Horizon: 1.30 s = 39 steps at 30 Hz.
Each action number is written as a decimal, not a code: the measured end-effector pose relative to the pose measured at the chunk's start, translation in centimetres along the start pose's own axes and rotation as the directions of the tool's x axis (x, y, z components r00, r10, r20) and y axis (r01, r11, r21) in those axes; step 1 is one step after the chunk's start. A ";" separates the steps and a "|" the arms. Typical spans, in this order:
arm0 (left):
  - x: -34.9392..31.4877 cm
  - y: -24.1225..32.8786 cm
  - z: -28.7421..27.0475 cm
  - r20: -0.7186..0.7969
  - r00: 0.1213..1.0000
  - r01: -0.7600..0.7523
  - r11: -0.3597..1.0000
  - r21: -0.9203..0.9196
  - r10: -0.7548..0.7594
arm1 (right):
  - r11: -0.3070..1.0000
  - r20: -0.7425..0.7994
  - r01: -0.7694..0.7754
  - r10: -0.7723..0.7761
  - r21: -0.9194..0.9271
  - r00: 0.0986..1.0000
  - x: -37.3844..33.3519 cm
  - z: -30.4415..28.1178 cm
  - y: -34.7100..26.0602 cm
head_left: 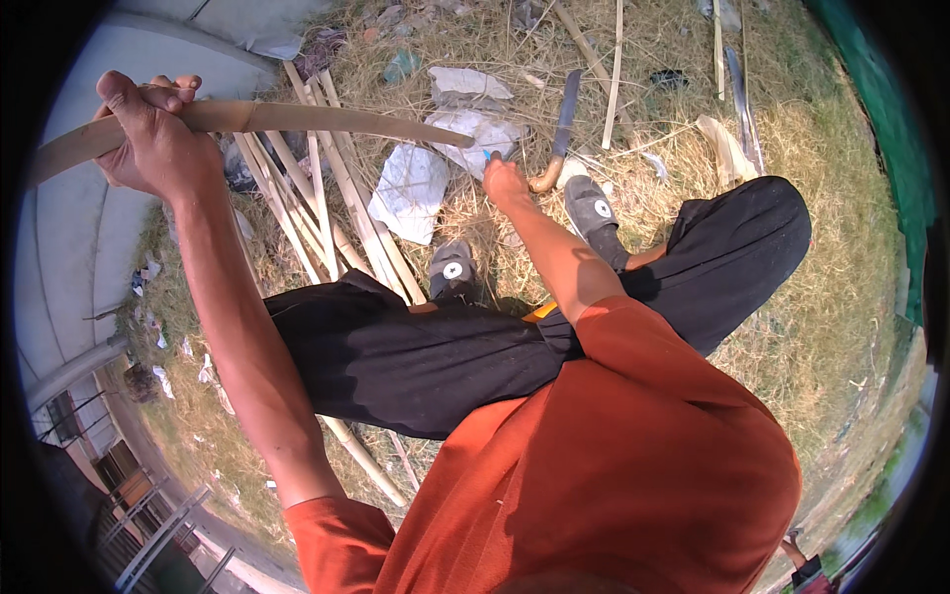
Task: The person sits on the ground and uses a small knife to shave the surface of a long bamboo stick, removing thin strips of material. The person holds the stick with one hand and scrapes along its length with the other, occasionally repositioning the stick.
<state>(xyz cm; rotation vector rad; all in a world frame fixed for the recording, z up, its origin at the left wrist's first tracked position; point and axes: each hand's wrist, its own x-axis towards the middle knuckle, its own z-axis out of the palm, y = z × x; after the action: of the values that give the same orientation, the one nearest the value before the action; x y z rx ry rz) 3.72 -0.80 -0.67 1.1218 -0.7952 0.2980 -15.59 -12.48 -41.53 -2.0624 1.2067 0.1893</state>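
Observation:
Raised at the far left, my left hand [163, 148] is closed round a long split bamboo strip [317, 120]. The strip runs out to the right, and its tapered end stops just short of my right hand [507, 184]. My right hand is closed, with a small blue thing [488, 155] showing at its fingers; the rest of what it holds is hidden. Beside it on the ground lies a long-bladed knife [567, 111] with a curved wooden handle, close to my right sandal [594, 205].
Several bamboo strips [322, 188] lie on the dry grass at the left, reaching under my leg. White stone slabs [411, 193] sit before my feet. A second metal blade [744, 114] lies at the right, near a pale wood piece [727, 150]. A green sheet [871, 129] borders the right side.

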 end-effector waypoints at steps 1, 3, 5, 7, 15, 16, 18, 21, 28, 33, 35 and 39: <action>-0.1 0.2 -0.3 -0.004 1.000 0.002 1.000 -0.002 -0.002 | 0.999 -0.007 0.008 -0.009 -0.040 1.000 -0.1 -0.2 -0.3; -0.2 0.4 -0.7 -0.013 1.000 0.008 1.000 -0.007 -0.008 | 0.999 0.035 0.007 -0.006 -0.036 0.999 -0.3 -0.6 -0.8; -0.5 0.8 -1.0 -0.069 0.997 0.031 0.998 0.047 -0.027 | 0.999 0.064 0.021 -0.018 -0.050 0.998 -0.4 -0.9 -0.6; -0.5 0.7 -1.9 -0.073 0.996 0.052 0.998 0.039 -0.049 | 0.996 0.078 0.050 -0.044 -0.079 0.996 -0.8 -0.8 0.1; 0.1 -0.1 -5.0 -0.042 0.998 0.048 0.998 -0.037 -0.049 | 0.977 0.071 0.063 -0.049 -0.204 0.996 0.2 -0.7 -0.4; -0.1 0.1 -4.8 -0.061 0.997 0.049 0.998 -0.033 -0.051 | 0.981 0.057 0.068 -0.059 -0.182 0.997 0.2 -0.7 -0.1; -0.4 0.5 -4.5 -0.100 0.994 0.052 0.998 -0.028 -0.055 | 0.987 0.029 0.080 -0.076 -0.139 0.997 0.4 -0.7 0.2; -0.3 0.1 -4.8 -0.110 0.992 0.058 0.998 -0.008 -0.059 | 0.994 0.038 0.070 -0.074 0.087 0.997 1.2 -1.0 0.8; -0.3 0.2 -4.8 -0.051 0.995 0.079 0.995 -0.055 -0.082 | 0.998 -0.003 0.054 -0.053 0.036 0.999 -1.0 -0.8 -0.7; -0.6 0.6 -4.7 -0.010 0.999 0.049 0.998 -0.050 -0.049 | 0.997 0.006 -0.063 0.063 -0.055 0.998 -0.1 -0.7 -0.7; -0.8 0.8 -4.5 -0.088 0.994 0.061 0.998 0.000 -0.061 | 0.996 0.015 0.016 -0.015 -0.088 1.000 1.0 -0.2 0.5; 0.0 0.3 -6.6 -0.073 0.991 0.119 0.991 0.058 -0.115 | 0.998 0.140 -0.007 -0.002 0.066 0.990 1.7 -0.7 0.2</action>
<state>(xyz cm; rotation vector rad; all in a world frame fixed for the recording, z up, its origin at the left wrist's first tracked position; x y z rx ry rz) 6.33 5.17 -1.82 1.2055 -0.6592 0.2633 -15.02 -14.20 -41.88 -1.9561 1.1157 0.2868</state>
